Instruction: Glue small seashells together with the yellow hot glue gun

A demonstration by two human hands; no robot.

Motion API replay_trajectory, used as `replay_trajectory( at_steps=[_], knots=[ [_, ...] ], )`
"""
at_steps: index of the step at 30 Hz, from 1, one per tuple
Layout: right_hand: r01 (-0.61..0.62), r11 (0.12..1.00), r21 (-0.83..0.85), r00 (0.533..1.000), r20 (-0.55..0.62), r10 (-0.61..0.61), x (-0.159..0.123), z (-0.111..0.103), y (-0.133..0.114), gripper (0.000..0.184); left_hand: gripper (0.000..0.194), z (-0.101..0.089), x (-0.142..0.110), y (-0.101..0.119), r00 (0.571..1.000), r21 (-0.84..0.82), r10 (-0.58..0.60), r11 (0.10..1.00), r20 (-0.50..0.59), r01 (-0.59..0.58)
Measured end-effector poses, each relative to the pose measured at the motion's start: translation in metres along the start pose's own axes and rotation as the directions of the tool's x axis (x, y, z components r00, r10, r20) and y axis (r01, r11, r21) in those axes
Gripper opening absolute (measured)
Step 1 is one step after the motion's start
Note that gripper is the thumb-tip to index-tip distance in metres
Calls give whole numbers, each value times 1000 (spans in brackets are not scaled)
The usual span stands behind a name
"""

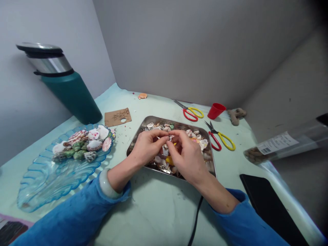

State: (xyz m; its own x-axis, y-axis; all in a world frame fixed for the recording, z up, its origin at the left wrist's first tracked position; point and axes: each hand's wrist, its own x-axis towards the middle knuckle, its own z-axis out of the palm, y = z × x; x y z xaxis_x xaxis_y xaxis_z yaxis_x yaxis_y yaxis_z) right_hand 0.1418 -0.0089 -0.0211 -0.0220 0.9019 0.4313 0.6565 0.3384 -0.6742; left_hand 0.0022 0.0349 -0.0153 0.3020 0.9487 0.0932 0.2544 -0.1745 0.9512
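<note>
Both hands meet above a metal tray that holds many small seashells and bits of coloured craft pieces. My left hand comes in from the left, thumb and forefinger pinched together. From the right, my right hand pinches at the same spot, its fingertips touching or nearly touching the left ones. Something small and whitish shows between the fingertips; its kind is too small to make out. A pale bangle circles my left wrist. Part of the tray's contents is hidden under the hands.
At left, a blue shell-shaped glass dish holds shells and green stones, with a teal bottle behind. Brown card, two scissors, a red cup, a clear packet, a black flat object and a cable lie around.
</note>
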Motion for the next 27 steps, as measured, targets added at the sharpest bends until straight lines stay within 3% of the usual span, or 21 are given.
replay_trajectory(
  at_steps=[7, 20, 27],
  knots=[
    [-5, 1000, 7, 1000, 12, 5, -1, 0, 0, 20, 18, 0, 0, -2, 1000, 6, 6, 1000, -17, -6],
    [-5, 1000, 5, 1000, 1, 5, 0, 0, 0, 21, 25, 1, 0, -3, 1000, -39, -10, 999, -7, 10],
    [-16, 999, 35, 1000, 9, 15, 0, 0, -1, 19, 16, 1, 1, -4, 1000, -59, 5, 998, -13, -6]
  ],
)
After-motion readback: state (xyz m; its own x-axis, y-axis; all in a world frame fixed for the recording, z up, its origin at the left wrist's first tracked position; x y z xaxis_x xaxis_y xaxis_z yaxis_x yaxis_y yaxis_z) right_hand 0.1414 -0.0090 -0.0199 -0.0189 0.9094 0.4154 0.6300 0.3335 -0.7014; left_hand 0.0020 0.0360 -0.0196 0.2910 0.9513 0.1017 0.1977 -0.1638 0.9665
